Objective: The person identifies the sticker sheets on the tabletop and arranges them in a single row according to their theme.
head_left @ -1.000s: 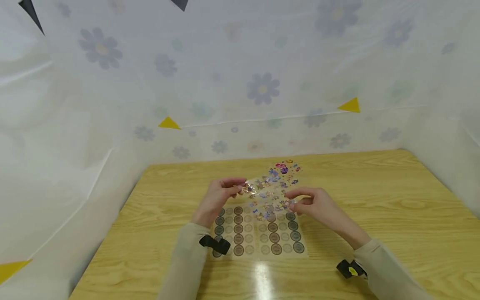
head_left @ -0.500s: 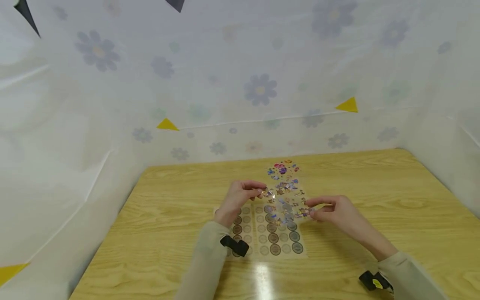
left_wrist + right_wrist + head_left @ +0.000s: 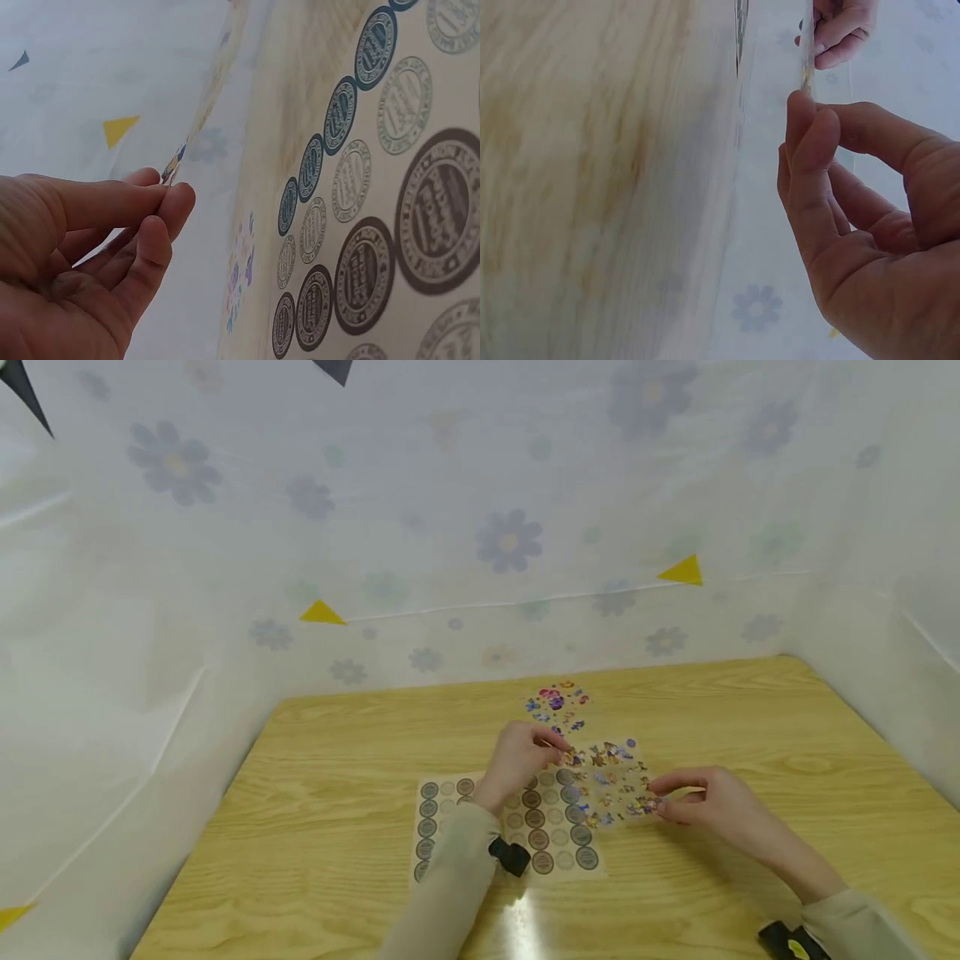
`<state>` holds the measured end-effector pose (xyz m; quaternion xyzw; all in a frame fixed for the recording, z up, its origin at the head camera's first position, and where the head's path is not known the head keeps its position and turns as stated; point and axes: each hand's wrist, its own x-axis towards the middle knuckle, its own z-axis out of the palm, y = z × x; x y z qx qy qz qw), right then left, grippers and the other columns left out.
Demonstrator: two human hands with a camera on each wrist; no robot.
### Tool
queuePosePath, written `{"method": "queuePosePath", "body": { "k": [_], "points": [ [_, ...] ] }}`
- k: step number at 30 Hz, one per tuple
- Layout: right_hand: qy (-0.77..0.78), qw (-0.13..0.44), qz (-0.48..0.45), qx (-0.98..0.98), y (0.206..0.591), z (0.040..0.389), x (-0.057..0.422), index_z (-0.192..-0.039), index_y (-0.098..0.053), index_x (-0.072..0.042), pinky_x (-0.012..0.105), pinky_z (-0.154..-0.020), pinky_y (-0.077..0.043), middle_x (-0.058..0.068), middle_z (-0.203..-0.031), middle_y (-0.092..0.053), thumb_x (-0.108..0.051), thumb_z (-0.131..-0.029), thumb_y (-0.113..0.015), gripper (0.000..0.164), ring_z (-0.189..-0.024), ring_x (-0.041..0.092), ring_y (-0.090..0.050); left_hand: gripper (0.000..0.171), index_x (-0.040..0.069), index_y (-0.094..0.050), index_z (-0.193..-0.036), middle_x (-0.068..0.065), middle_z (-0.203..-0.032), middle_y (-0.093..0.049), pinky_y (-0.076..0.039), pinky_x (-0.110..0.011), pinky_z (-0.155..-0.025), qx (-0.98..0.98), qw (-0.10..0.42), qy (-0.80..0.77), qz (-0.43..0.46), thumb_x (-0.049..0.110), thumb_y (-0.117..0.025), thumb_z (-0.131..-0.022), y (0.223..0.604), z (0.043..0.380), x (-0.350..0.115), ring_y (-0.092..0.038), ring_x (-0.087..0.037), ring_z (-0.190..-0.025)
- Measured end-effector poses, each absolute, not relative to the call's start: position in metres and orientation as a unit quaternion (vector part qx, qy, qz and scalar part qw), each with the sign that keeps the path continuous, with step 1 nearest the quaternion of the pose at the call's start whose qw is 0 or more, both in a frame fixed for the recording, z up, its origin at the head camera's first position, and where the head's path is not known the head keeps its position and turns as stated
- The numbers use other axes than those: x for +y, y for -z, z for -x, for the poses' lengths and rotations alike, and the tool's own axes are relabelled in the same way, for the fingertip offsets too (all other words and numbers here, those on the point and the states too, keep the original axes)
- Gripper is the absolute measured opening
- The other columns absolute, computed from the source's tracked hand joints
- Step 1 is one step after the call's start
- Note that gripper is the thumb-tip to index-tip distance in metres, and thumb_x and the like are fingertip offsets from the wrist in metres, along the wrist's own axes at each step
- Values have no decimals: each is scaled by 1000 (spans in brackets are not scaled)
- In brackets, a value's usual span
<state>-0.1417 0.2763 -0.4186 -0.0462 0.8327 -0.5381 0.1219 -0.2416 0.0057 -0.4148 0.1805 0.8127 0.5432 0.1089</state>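
A clear sticker sheet [image 3: 611, 781] with small colourful figures is held above the table between both hands. My left hand [image 3: 521, 760] pinches its left edge between thumb and fingers; the left wrist view shows that hand [image 3: 112, 240] with the sheet edge-on. On the opposite edge, my right hand [image 3: 712, 806] pinches with thumb and forefinger, also seen from the right wrist as a hand [image 3: 870, 202]. Beneath lies a sheet of round stamp-like labels [image 3: 540, 839] in rows, partly covered by the left forearm. Another colourful sticker sheet [image 3: 555, 703] lies farther back.
The wood-grain table [image 3: 337, 760] runs back to a white flowered curtain [image 3: 420, 552] that also hangs at both sides. Yellow triangles [image 3: 322, 612] mark the curtain. Black straps with small devices sit on both wrists.
Both hands have moved right, carrying the clear sticker sheet from over the far sheet and the labels toward the right. The far sticker sheet and left label columns show more now.
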Motion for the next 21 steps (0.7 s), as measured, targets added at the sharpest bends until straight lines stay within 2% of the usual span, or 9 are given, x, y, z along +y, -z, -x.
{"method": "queuePosePath", "body": {
  "k": [3, 12, 17, 19, 21],
  "points": [
    [528, 131, 42, 838, 416, 138, 281, -122, -63, 8, 33, -72, -58, 21, -115, -66, -13, -89, -73, 40, -88, 22, -71, 17, 11, -79, -90, 4, -86, -69, -52, -26, -64, 835, 97, -505, -194, -1, -66, -89, 415, 240, 13, -65, -15, -75],
    [496, 146, 25, 855, 417, 131, 291, -119, -65, 6, 33, -69, -57, 21, -118, -64, -12, -89, -72, 36, -88, 21, -69, 15, 13, -79, -90, 3, -89, -71, -49, -21, -60, 872, 79, -422, -235, 3, -67, -91, 418, 238, 30, -58, -5, -69],
    [488, 152, 27, 859, 418, 130, 294, -119, -64, 7, 33, -68, -57, 17, -112, -67, -11, -89, -70, 36, -87, 22, -69, 14, 16, -80, -90, 2, -101, -71, -46, -23, -64, 896, 69, -366, -243, 6, -70, -91, 417, 235, 33, -57, -8, -78],
    [482, 153, 27, 862, 418, 129, 295, -119, -64, 8, 33, -68, -57, 16, -110, -68, -10, -89, -70, 35, -86, 22, -69, 13, 17, -80, -92, 4, -103, -71, -47, -23, -72, 901, 63, -345, -256, 8, -71, -90, 416, 235, 34, -60, -9, -87],
    [467, 152, 22, 871, 418, 128, 295, -118, -66, 6, 32, -67, -56, 14, -108, -68, -11, -89, -71, 34, -85, 21, -68, 19, 17, -80, -95, 4, -105, -72, -47, -24, -71, 902, 64, -328, -274, 3, -68, -90, 417, 235, 34, -60, -11, -87]
  ]
}}
